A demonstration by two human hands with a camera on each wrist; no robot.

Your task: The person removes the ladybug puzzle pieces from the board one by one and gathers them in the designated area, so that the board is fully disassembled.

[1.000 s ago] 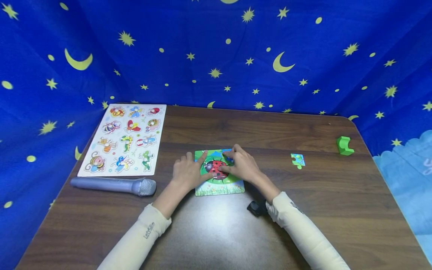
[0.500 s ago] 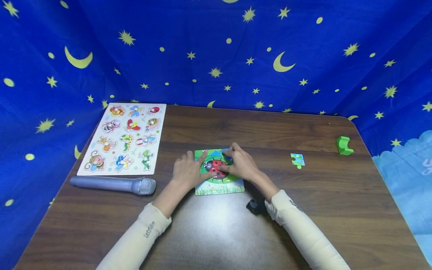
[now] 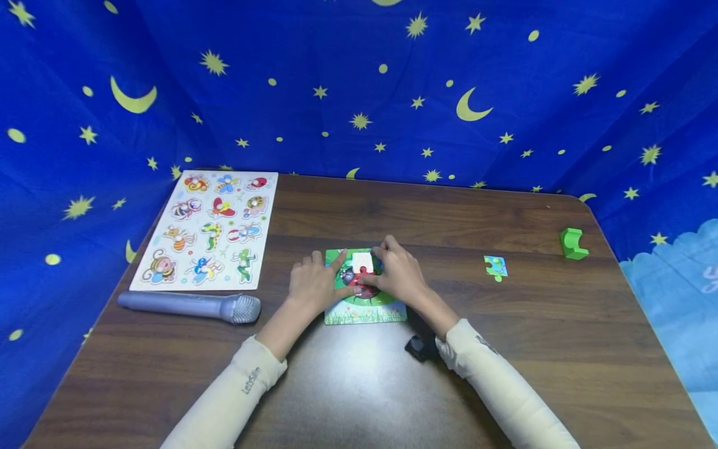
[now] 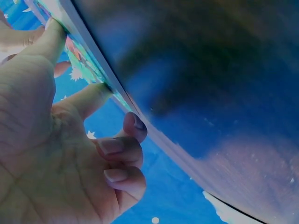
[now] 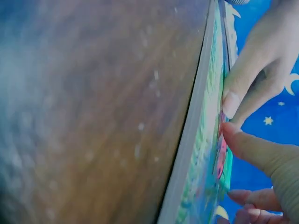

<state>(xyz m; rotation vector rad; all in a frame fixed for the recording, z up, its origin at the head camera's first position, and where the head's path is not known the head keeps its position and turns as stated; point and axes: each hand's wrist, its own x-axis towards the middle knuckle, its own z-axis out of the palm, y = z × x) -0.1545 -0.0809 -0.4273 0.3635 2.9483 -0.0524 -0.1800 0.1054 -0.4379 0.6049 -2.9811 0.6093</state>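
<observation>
A ladybird jigsaw puzzle (image 3: 364,313) lies flat on the table under both hands. My left hand (image 3: 310,287) rests on its left side, thumb and forefinger spread apart and touching the surface. In the left wrist view the other fingers of the left hand (image 4: 70,144) curl loosely below. My right hand (image 3: 404,274) touches the puzzle's right side, its thumb near the ladybird's middle and a bent forefinger near the top; the upper right part is hidden beneath it. Near the top middle is a bright white piece-shaped patch (image 3: 362,260); whether it is glare or bare board, I cannot tell.
A loose jigsaw piece (image 3: 496,267) lies right of the puzzle, and a green block (image 3: 573,243) farther right. To the left are an insect peg board (image 3: 210,231) and a grey microphone (image 3: 191,307). A black object (image 3: 417,348) sits by the right sleeve. A starry blue curtain (image 3: 314,118) hangs behind.
A white piece-shaped patch has appeared on the puzzle's top middle, where the printed picture showed before. Both hands stay almost in place, the right shifting slightly.
</observation>
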